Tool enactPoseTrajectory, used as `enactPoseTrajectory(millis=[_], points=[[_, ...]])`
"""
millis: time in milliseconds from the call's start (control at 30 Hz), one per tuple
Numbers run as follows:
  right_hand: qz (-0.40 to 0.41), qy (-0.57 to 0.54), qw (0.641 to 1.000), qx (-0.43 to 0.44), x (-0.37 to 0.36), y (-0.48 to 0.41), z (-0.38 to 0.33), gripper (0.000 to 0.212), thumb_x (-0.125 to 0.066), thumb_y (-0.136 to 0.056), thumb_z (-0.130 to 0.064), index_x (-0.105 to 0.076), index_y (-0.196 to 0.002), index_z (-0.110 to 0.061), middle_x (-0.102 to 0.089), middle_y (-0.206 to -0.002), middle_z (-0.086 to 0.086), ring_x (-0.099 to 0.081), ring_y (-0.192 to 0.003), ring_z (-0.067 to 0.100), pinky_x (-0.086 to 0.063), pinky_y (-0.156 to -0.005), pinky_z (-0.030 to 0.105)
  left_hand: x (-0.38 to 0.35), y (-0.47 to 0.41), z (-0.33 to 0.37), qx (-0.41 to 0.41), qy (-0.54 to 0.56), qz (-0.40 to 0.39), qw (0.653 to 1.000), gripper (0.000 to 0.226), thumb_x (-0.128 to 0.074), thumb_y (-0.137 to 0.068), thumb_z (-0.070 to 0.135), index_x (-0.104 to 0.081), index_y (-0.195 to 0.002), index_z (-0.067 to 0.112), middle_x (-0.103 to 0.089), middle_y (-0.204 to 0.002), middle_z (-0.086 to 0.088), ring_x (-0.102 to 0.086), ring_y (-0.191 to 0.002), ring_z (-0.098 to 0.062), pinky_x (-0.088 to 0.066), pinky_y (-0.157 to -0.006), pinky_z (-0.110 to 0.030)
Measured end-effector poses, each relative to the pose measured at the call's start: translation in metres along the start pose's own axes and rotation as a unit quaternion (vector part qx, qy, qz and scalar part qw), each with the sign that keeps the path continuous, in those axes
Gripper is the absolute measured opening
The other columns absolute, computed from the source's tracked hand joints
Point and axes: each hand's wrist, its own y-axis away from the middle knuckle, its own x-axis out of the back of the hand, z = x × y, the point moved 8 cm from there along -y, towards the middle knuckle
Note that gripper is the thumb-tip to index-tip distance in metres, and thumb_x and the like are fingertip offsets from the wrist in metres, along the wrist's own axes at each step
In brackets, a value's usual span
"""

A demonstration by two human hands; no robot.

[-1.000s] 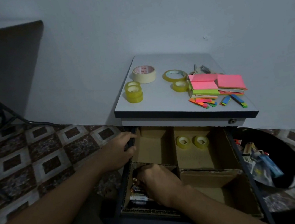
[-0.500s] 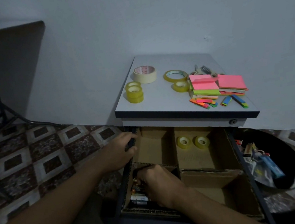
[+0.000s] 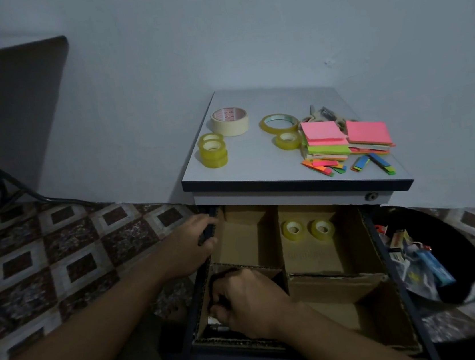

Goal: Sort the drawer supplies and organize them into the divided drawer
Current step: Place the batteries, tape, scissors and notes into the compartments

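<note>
While the right hand (image 3: pixel 245 304) digs, fingers curled, in the seven-o'clock compartment of the divided drawer (image 3: pixel 315 260), pinching what I cannot tell, the left hand (image 3: pixel 187 245) clamps its nine-o'clock rim, likely steadying it; two clear tape rolls (image 3: pixel 293 229) sit at one o'clock.

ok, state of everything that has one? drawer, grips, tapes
drawer: pulled open
left grip: curled round the drawer's left wall
right grip: fingers curled down in the near-left compartment; hold unclear
two tape rolls: on edge in the far-right compartment
yellow tape rolls: stacked on the cabinet top
masking tape: lying flat
sticky notes: piled
</note>
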Motion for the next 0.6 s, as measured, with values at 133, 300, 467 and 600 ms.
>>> enactPoseTrajectory(millis=[133,300,467,600], points=[[0.035,-0.012,0.999,-0.009,0.007,0.007,0.005,0.015,-0.051,-0.094,-0.024,-0.060,-0.089,-0.012,-0.065,-0.094,0.010,-0.060,-0.082,0.027,-0.052,-0.070,0.040,0.000,0.000,-0.001,0.001,-0.002,0.000,1.000,0.044,-0.054,-0.101,0.027,-0.047,-0.144,0.022,-0.038,-0.152,0.003,-0.044,-0.106,-0.006,-0.035,-0.090,-0.020],[0.014,-0.054,0.998,-0.027,0.007,0.010,0.007,0.008,-0.056,-0.089,-0.016,-0.063,-0.089,-0.013,-0.065,-0.094,0.007,-0.060,-0.084,0.021,-0.051,-0.071,0.034,0.000,0.001,-0.001,0.005,0.001,-0.002,1.000,0.044,-0.053,-0.102,0.028,-0.046,-0.144,0.022,-0.038,-0.152,0.004,-0.044,-0.106,-0.007,-0.035,-0.090,-0.021],[-0.031,-0.066,0.995,-0.074,-0.003,0.010,0.019,0.006,-0.060,-0.085,-0.012,-0.059,-0.087,-0.017,-0.064,-0.092,0.005,-0.061,-0.083,0.021,-0.053,-0.066,0.033,0.000,0.001,0.000,0.001,-0.003,0.001,1.000,0.043,-0.053,-0.102,0.028,-0.046,-0.144,0.022,-0.040,-0.150,0.003,-0.044,-0.105,-0.007,-0.036,-0.090,-0.021],[-0.057,-0.053,0.995,-0.068,-0.008,0.009,0.019,0.010,-0.062,-0.086,-0.011,-0.061,-0.093,-0.018,-0.064,-0.102,0.008,-0.061,-0.092,0.024,-0.056,-0.074,0.038,0.000,0.001,0.000,0.002,-0.006,0.000,1.000,0.043,-0.053,-0.102,0.028,-0.045,-0.144,0.022,-0.039,-0.150,0.003,-0.043,-0.106,-0.006,-0.035,-0.089,-0.021]])
